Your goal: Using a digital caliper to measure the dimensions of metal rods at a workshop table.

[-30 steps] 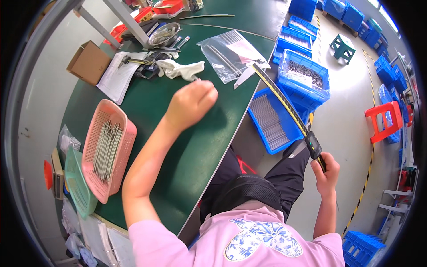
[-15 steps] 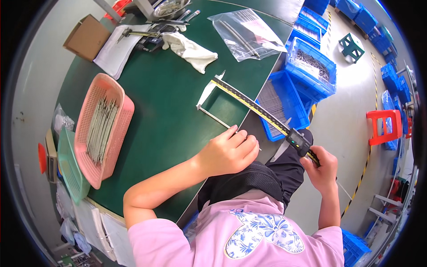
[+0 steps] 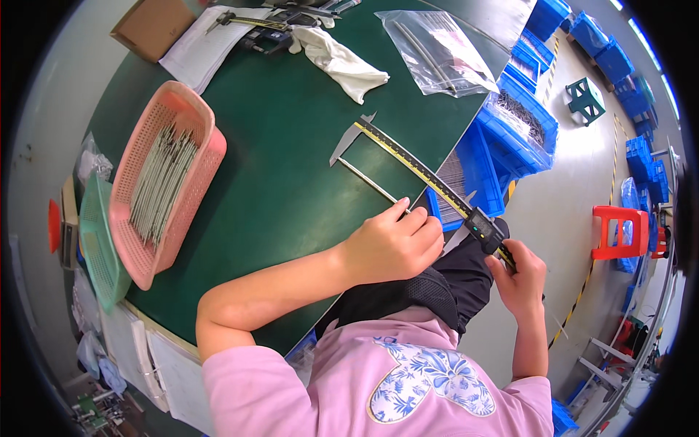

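Observation:
A long digital caliper [image 3: 429, 178] with a yellow scale lies slanted over the edge of the green table [image 3: 284, 146]. My right hand [image 3: 518, 278] grips its near end, just past the black readout. My left hand [image 3: 393, 244] pinches one end of a thin metal rod [image 3: 368, 180] that lies between the caliper's jaws. The fixed jaw sits at the rod's far end.
A pink basket [image 3: 169, 175] full of thin rods stands at the left, beside a green basket [image 3: 98, 244]. A white cloth [image 3: 338, 62], a clear bag of rods [image 3: 437, 51] and papers lie at the back. Blue bins [image 3: 513, 127] stand on the floor to the right.
The caliper came down from over the floor onto the table. My left hand came back from the far side of the table and took the rod between the jaws.

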The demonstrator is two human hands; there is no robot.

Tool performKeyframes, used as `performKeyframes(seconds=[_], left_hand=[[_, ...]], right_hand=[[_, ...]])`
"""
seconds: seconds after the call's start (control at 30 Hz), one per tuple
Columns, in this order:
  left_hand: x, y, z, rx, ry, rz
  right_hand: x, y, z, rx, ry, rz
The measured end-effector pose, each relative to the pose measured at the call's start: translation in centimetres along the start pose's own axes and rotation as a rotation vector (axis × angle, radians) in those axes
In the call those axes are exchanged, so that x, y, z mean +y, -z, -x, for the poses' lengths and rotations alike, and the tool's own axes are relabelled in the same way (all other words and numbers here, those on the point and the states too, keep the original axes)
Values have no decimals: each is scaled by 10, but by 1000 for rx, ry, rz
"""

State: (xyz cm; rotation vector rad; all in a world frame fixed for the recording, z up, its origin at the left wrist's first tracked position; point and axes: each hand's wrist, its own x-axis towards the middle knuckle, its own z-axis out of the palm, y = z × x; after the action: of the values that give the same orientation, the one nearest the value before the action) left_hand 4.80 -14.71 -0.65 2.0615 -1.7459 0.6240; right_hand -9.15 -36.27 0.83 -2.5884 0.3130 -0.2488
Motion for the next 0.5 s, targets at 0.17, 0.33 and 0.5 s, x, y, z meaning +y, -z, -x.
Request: performKeyframes(seconds=[0.17, 0.33, 0.5], left_hand=[[0, -2, 0, 7, 7, -2], [3, -1, 1, 4, 15, 9], [2, 0, -2, 7, 37, 19]], right_hand=[[0, 0, 1, 6, 12, 7], [-1, 0, 3, 23, 35, 13], [-2, 6, 3, -4, 55, -4]])
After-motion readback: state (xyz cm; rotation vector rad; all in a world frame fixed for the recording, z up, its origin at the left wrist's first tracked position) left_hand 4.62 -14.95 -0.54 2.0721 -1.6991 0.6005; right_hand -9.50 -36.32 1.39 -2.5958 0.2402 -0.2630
